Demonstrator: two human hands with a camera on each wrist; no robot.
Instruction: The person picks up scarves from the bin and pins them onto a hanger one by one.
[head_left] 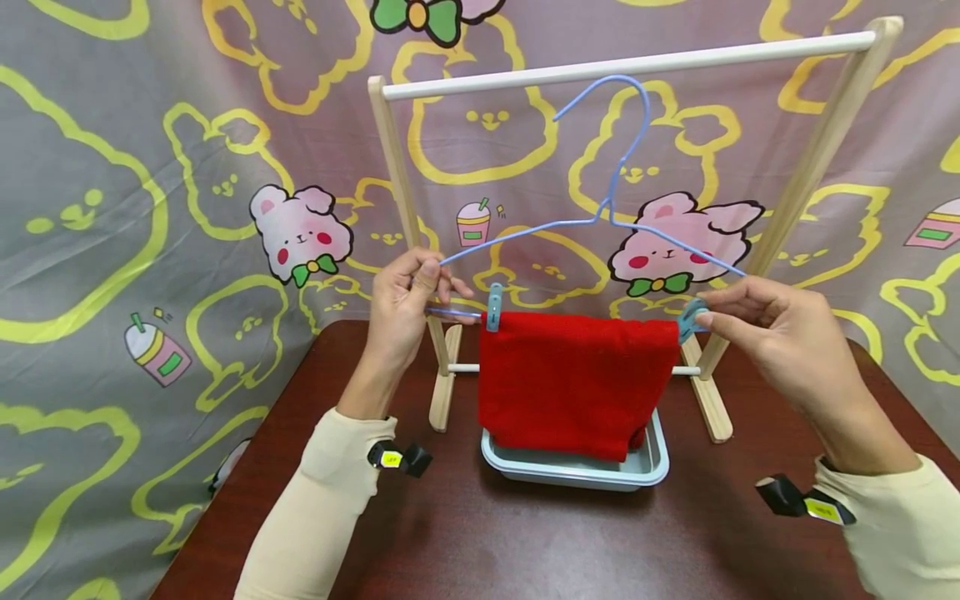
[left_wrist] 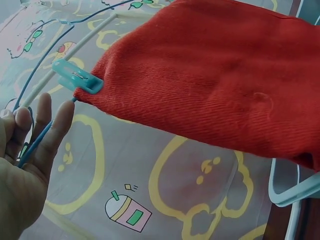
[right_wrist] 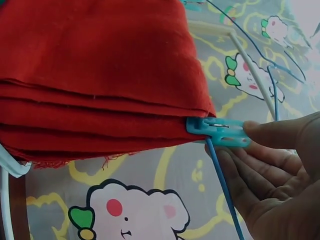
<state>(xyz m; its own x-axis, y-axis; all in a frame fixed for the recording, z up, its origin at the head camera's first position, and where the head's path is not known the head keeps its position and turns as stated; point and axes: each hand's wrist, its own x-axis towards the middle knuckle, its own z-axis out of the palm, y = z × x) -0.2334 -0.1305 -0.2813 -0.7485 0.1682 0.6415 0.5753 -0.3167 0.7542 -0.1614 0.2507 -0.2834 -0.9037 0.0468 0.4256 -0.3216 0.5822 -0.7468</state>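
A red cloth (head_left: 577, 383) hangs folded over the lower bar of a blue wire hanger (head_left: 517, 234). My left hand (head_left: 405, 296) grips the hanger's left corner between thumb and fingers. Close to that hand, a teal clothespin (left_wrist: 77, 76) clips the cloth's left top corner to the bar. At the other end my right hand (head_left: 783, 333) pinches a second teal clothespin (right_wrist: 220, 131) between thumb and fingers. Its jaws sit over the cloth's right top corner, at the hanger wire. The cloth's several layers show in the right wrist view.
Behind the hanger stands a wooden rack (head_left: 806, 167) with a white top rod (head_left: 510, 79). Below the cloth, a pale blue-grey basin (head_left: 577, 479) sits on the dark brown table (head_left: 480, 542). A patterned curtain (head_left: 90, 275) hangs behind and to the left.
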